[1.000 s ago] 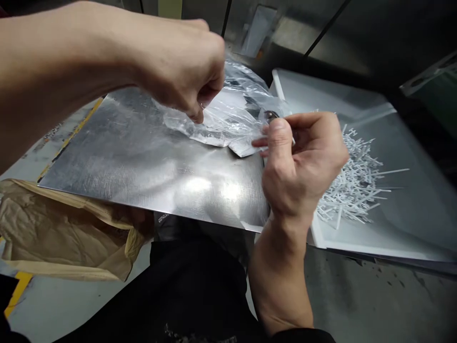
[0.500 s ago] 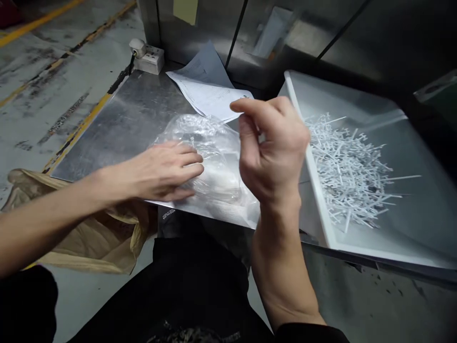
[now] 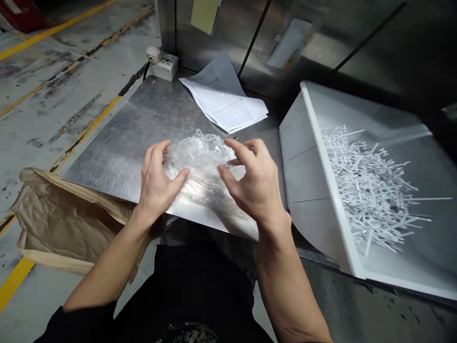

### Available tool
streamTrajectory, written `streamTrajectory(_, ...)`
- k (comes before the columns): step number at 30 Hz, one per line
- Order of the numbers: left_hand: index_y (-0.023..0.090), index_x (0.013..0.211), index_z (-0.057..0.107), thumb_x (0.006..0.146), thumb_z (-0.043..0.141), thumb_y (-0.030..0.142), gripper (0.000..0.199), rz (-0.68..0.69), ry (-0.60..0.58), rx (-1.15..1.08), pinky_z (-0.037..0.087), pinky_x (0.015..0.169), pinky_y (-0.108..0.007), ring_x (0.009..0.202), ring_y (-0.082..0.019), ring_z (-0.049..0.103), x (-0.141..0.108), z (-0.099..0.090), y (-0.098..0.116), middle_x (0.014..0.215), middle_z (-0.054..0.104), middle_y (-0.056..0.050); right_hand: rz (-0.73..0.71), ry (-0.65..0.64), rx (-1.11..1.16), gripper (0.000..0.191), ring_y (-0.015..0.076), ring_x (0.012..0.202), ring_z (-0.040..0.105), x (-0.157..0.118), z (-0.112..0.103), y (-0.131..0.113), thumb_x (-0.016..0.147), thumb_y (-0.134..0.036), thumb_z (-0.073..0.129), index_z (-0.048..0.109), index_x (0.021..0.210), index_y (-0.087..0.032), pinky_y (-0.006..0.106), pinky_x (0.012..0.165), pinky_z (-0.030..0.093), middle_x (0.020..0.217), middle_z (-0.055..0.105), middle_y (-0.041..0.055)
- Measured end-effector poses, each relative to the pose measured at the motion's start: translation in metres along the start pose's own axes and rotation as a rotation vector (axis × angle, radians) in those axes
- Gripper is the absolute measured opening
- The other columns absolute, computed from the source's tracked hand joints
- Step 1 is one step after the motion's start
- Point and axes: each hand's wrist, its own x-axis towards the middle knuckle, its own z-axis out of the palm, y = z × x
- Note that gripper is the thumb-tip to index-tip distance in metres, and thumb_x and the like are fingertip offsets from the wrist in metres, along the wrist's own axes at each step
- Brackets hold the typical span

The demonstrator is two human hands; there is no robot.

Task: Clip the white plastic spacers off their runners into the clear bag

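Note:
A crumpled clear plastic bag [image 3: 202, 178] lies on the metal table [image 3: 124, 133] near its front edge. My left hand [image 3: 157, 178] is at the bag's left side, fingers apart and thumb stretched toward the bag. On the other side, my right hand [image 3: 252, 176] is open, with its thumb and index finger apart over the bag's right part. Neither hand grips anything that I can see. Some of the right fingers are hidden behind the hand.
On the right stands a white bin [image 3: 323, 176] with many thin white plastic pieces [image 3: 378, 195]. Printed sheets [image 3: 232, 105] and a power socket [image 3: 166, 65] are at the back. An open brown sack [image 3: 64, 219] sits below the table's left edge.
My right hand has come down to the bag and its fingers have spread. My left hand has drawn back from atop the bag to its left side. The camera view has shifted slightly.

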Motion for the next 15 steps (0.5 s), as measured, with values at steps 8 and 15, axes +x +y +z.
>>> streamTrajectory(8,0.022,0.161,0.053,0.077,0.067,0.016,0.085,0.056,-0.328,-0.04,0.063,0.1,-0.045,0.101,-0.026,0.077,0.053,0.008,-0.007,0.11,0.081,-0.006,0.109,0.284,0.17,0.036,0.0208,0.089,0.076,0.066,-0.006,0.046,0.094,-0.007,0.068,0.081,0.125,-0.022,0.035,0.069,0.072,0.11,0.077,0.0078)
streamTrajectory(15,0.02,0.159,0.054,0.079,0.061,0.018,0.081,-0.138,-0.715,-0.513,0.042,0.048,-0.024,0.06,-0.013,0.065,0.075,-0.019,-0.017,0.105,0.084,-0.009,0.421,0.315,0.24,0.031,0.015,0.088,0.073,0.121,-0.027,0.04,0.093,0.005,0.07,0.079,0.115,-0.014,0.027,0.071,0.066,0.114,0.084,0.008)
